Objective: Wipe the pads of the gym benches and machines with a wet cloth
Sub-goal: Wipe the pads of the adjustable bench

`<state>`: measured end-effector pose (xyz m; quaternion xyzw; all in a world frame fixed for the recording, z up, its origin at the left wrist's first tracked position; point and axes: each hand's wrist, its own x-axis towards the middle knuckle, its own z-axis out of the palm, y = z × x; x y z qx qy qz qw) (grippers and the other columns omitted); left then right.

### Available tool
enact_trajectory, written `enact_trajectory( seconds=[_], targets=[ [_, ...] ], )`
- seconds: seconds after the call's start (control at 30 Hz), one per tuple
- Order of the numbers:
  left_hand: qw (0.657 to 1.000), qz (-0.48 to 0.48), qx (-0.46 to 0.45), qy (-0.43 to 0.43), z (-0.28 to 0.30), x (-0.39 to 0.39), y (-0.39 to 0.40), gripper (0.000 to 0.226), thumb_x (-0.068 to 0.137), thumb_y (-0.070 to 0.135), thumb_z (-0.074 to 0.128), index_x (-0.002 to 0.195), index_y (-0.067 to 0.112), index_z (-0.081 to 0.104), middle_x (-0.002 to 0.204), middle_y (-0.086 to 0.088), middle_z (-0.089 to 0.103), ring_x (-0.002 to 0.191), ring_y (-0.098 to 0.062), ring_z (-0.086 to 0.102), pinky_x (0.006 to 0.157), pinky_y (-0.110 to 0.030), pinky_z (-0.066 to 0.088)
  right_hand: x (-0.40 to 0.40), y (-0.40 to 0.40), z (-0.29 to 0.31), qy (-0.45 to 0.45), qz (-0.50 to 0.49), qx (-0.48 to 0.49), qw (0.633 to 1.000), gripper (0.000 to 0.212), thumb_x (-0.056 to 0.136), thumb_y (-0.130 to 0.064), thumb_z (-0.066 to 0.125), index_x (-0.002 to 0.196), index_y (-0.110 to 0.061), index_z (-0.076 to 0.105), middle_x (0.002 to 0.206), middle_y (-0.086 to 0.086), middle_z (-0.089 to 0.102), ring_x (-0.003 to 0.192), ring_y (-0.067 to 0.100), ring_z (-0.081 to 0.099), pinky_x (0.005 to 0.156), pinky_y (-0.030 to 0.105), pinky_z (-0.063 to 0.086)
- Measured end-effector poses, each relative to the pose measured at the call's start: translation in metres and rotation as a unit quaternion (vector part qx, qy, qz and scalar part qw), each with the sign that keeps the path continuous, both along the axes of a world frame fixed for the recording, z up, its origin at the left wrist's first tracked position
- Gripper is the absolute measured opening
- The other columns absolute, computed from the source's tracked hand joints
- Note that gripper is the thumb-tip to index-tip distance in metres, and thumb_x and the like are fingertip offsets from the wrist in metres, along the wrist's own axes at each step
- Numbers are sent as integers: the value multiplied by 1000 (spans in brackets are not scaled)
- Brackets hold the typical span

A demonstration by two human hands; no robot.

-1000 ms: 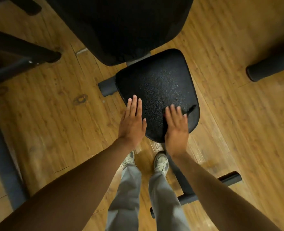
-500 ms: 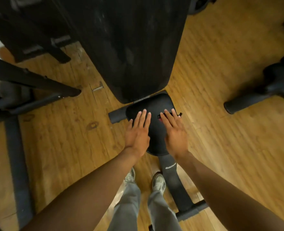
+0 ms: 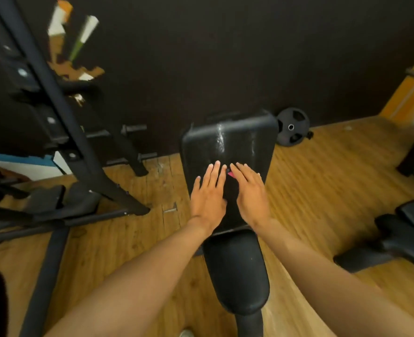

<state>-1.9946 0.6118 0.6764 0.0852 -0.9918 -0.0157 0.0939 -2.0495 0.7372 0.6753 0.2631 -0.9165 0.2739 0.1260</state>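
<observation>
Hands are now pressing flat on the tall black padded backrest (image 3: 228,152), having moved up from the black seat pad (image 3: 237,271) below, so the seat looks done. Left hand (image 3: 207,194) fingers are lying straight, holding nothing. Right hand (image 3: 252,194) fingers are pressing a dark cloth with a pink bit (image 3: 230,174), mostly hidden underneath them.

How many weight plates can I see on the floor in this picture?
1. One black weight plate leans against the dark wall, just right of the back pad. More may be hidden behind the bench or the rack.
</observation>
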Motion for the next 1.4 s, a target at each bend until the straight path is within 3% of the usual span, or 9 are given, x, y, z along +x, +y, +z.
enact_trajectory(
  seconds=[0.2,0.33,0.5,0.6,0.7,0.93,1.13,1.3,1.4],
  targets=[
    [991,41,43,118,65,-28,-54,95,93,20,62,165,18,1,173,0,-6,159,-18,-6,128,-45,18,-46,-59,83,67,12,-76,995,69,95,10,54,156,-17,38,160,3,41,153,18,27,127,47,21],
    [985,57,92,132,63,-44,-92,96,92,18,64,165,16,0,173,-1,-4,159,-17,-4,128,-43,20,-71,-101,94,106,40,-8,993,65,93,7,60,151,-18,46,158,3,45,151,21,32,126,46,21],
    [971,-26,183,150,47,-54,-117,97,90,16,64,165,18,2,173,2,-1,159,-12,-5,129,-42,18,-96,-106,88,140,107,83,981,67,85,10,59,146,-18,54,149,0,56,144,19,44,124,45,27],
    [967,-62,203,143,39,-60,-125,98,93,22,63,165,21,-4,172,6,-9,157,-9,-13,129,-40,12,-134,-62,90,111,1,63,992,62,83,14,56,136,-17,64,141,4,62,139,24,50,123,42,25],
    [967,-114,179,143,44,-73,-132,90,97,31,56,165,20,-1,173,5,-8,157,-10,-13,129,-38,6,-153,-38,98,42,-128,2,991,51,93,10,46,133,-16,66,141,6,62,142,25,45,125,41,19],
    [963,-132,191,135,47,-84,-129,89,97,30,58,165,18,3,173,5,-6,158,-12,-11,127,-36,-1,-97,-96,89,68,86,28,994,67,87,17,47,144,-15,57,152,-2,52,148,14,37,127,39,19],
    [963,-129,188,144,46,-85,-128,88,95,29,59,165,15,9,173,0,4,159,-17,-4,129,-42,9,-135,-53,85,49,-184,-83,978,46,99,0,40,135,-18,63,145,2,57,143,19,42,120,52,30],
    [966,-112,190,136,47,-85,-123,88,94,35,61,165,14,12,173,-2,8,159,-18,-2,128,-43,8,-101,-87,87,70,29,-16,997,50,97,9,49,139,-14,62,146,0,57,144,14,43,124,38,23],
    [979,-104,132,116,54,-82,-123,87,98,44,51,165,13,6,173,-4,2,159,-19,-5,129,-45,10,-133,-51,92,101,-12,19,995,48,95,5,49,135,-16,65,142,1,60,140,16,48,120,42,33]
  ],
)
